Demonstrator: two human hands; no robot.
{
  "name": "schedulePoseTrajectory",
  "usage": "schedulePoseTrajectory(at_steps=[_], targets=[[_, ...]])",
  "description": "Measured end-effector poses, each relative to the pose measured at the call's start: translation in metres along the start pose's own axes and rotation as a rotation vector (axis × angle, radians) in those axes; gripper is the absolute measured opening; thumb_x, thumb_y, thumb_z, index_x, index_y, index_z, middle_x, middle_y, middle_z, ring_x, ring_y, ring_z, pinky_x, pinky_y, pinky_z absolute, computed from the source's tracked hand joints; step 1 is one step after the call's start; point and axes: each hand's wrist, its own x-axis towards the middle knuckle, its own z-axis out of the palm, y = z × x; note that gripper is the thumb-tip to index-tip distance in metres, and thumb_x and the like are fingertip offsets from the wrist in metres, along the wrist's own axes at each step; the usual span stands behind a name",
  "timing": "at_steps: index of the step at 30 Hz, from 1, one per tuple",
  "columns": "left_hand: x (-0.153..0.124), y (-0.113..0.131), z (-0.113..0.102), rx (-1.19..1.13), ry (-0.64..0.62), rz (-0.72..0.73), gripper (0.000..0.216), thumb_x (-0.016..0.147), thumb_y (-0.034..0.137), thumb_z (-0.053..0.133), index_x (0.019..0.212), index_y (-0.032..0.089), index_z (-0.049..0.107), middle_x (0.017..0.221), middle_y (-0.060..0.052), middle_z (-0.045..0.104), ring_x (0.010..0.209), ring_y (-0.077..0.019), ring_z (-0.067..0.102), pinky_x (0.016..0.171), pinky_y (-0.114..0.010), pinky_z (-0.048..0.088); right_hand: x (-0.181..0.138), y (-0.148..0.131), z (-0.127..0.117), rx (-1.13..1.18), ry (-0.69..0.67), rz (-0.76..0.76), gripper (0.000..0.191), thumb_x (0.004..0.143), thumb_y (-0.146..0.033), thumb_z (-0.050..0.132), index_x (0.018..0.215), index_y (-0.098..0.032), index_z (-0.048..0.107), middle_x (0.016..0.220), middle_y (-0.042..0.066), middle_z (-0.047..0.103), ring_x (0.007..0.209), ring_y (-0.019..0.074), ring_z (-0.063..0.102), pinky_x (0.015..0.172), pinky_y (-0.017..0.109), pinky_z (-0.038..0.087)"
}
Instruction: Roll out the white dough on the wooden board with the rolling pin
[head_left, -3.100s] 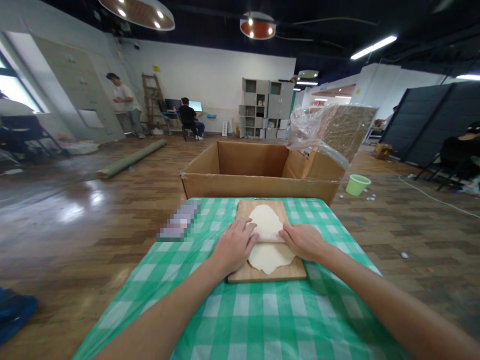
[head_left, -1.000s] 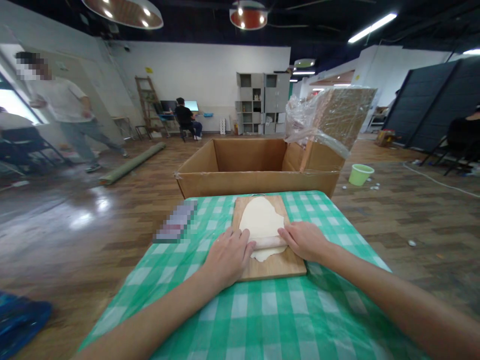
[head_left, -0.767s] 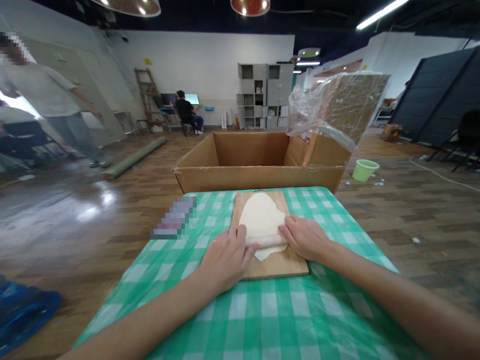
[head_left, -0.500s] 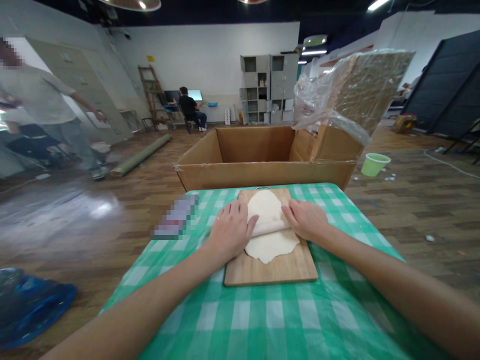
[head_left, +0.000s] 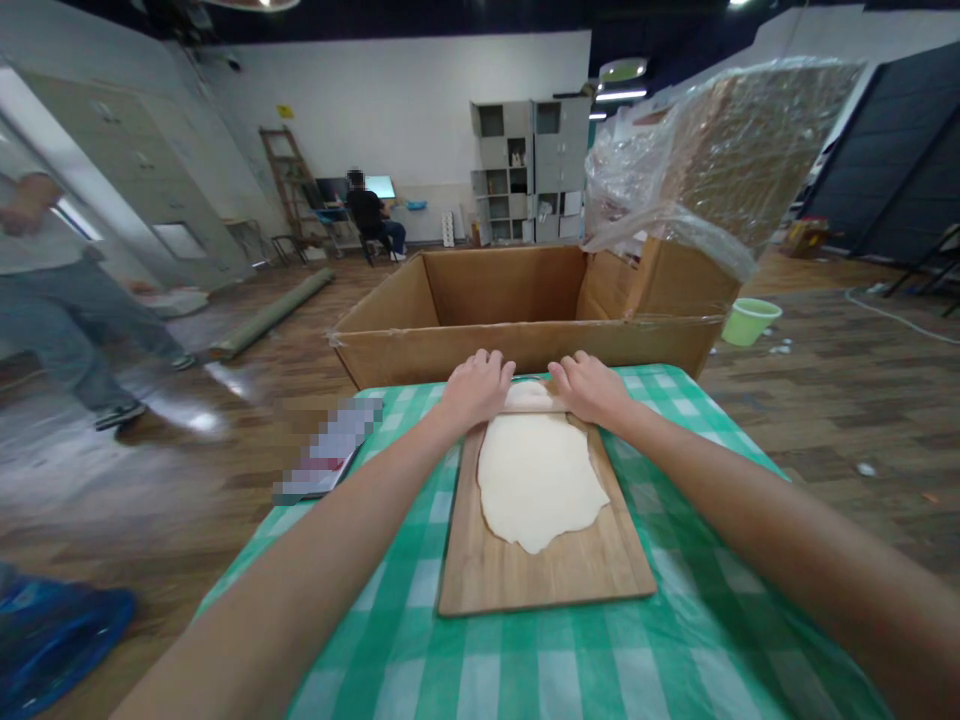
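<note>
A flat sheet of pale dough (head_left: 541, 485) with an uneven edge lies on a wooden cutting board (head_left: 547, 585). Across its far part rests a rolling pin (head_left: 534, 404), level from left to right. My left hand (head_left: 478, 386) is closed over the pin's left end, and my right hand (head_left: 586, 388) is closed over its right end. Both ends are hidden under the fingers. A little dough shows beyond the pin, near the board's far edge.
A green-and-white checked tablecloth (head_left: 525, 660) covers the table. At its left edge lies a blurred flat object (head_left: 330, 450). Behind the table stands a large cardboard box (head_left: 525, 345). A green bucket (head_left: 750, 322) is on the floor at right. A person walks at left; another sits at a desk.
Both hands and the rolling pin have moved away from me, from the middle of the dough to its far part. More of the near dough is now uncovered. The person at left has moved.
</note>
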Motion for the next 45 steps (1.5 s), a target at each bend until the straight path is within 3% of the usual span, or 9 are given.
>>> schedulePoseTrajectory(at_steps=[6,9,14,19,24,29,35,39,45], targets=[[0.022,-0.008,0.006,0.111,-0.034,0.040,0.035,0.110,0.028,0.032,0.117,0.017,0.064,0.116,-0.013,0.064,0.114,-0.0253,0.058,0.099,-0.038,0.047,0.024,0.001,0.005,0.089,-0.037,0.292,0.084,0.110,-0.054,0.004,0.115,-0.012,0.077,0.116,0.022,0.076,0.109,0.0324,0.071,0.093,0.041,0.048],[0.012,-0.007,0.010,0.088,-0.079,0.065,0.038,0.111,0.034,0.030,0.117,0.020,0.065,0.113,-0.011,0.068,0.113,-0.0252,0.061,0.095,-0.038,0.049,0.019,0.001,0.010,0.121,-0.101,0.130,0.082,0.110,-0.057,0.007,0.117,-0.014,0.077,0.121,0.020,0.076,0.116,0.0307,0.069,0.099,0.039,0.046],[-0.020,0.005,0.007,0.016,-0.112,0.055,0.046,0.112,0.044,0.026,0.124,0.021,0.065,0.124,-0.013,0.070,0.124,-0.0285,0.062,0.098,-0.042,0.051,-0.009,-0.004,0.012,0.055,-0.055,-0.153,0.055,0.113,-0.044,0.021,0.139,-0.017,0.061,0.139,0.018,0.067,0.132,0.0302,0.059,0.111,0.044,0.037],[-0.049,0.022,-0.004,-0.026,-0.099,-0.038,0.057,0.112,0.046,0.022,0.149,0.015,0.050,0.152,-0.017,0.058,0.145,-0.0316,0.050,0.114,-0.047,0.042,-0.041,-0.017,0.005,0.120,-0.005,-0.052,0.064,0.112,-0.051,0.019,0.151,-0.009,0.049,0.153,0.022,0.055,0.144,0.0305,0.049,0.117,0.043,0.033],[-0.089,0.038,-0.016,0.011,0.006,0.047,0.063,0.110,0.049,0.027,0.153,0.007,0.046,0.159,-0.020,0.051,0.152,-0.0309,0.041,0.126,-0.045,0.030,-0.079,-0.031,0.003,0.134,0.099,-0.056,0.079,0.108,-0.059,0.020,0.155,0.002,0.042,0.163,0.028,0.041,0.156,0.0343,0.032,0.121,0.046,0.030],[-0.132,0.058,-0.028,0.016,0.045,0.042,0.065,0.108,0.049,0.036,0.159,0.008,0.037,0.163,-0.021,0.044,0.155,-0.0315,0.037,0.128,-0.050,0.028,-0.117,-0.043,0.000,0.127,0.141,-0.090,0.085,0.106,-0.063,0.023,0.158,0.003,0.038,0.167,0.028,0.033,0.158,0.0358,0.026,0.127,0.049,0.021],[-0.170,0.079,-0.040,-0.004,0.046,0.047,0.068,0.107,0.050,0.039,0.162,0.012,0.032,0.169,-0.018,0.036,0.157,-0.0324,0.032,0.129,-0.054,0.024,-0.161,-0.058,-0.006,0.173,0.178,-0.099,0.087,0.105,-0.066,0.026,0.162,0.000,0.034,0.167,0.026,0.034,0.156,0.0381,0.029,0.125,0.055,0.024],[-0.182,0.082,-0.052,-0.034,0.056,0.081,0.064,0.106,0.048,0.043,0.160,0.014,0.034,0.166,-0.018,0.040,0.155,-0.0322,0.035,0.129,-0.054,0.026,-0.171,-0.054,-0.021,0.235,0.183,-0.121,0.076,0.107,-0.062,0.030,0.156,-0.007,0.045,0.159,0.022,0.049,0.148,0.0352,0.041,0.121,0.052,0.031],[-0.171,0.066,-0.067,-0.014,0.054,0.067,0.037,0.106,0.036,0.047,0.138,0.020,0.055,0.136,-0.013,0.061,0.128,-0.0289,0.057,0.113,-0.048,0.045,-0.155,-0.044,-0.028,0.253,0.143,-0.057,0.046,0.112,-0.043,0.028,0.117,-0.019,0.068,0.120,0.013,0.070,0.116,0.0267,0.062,0.104,0.040,0.045]])
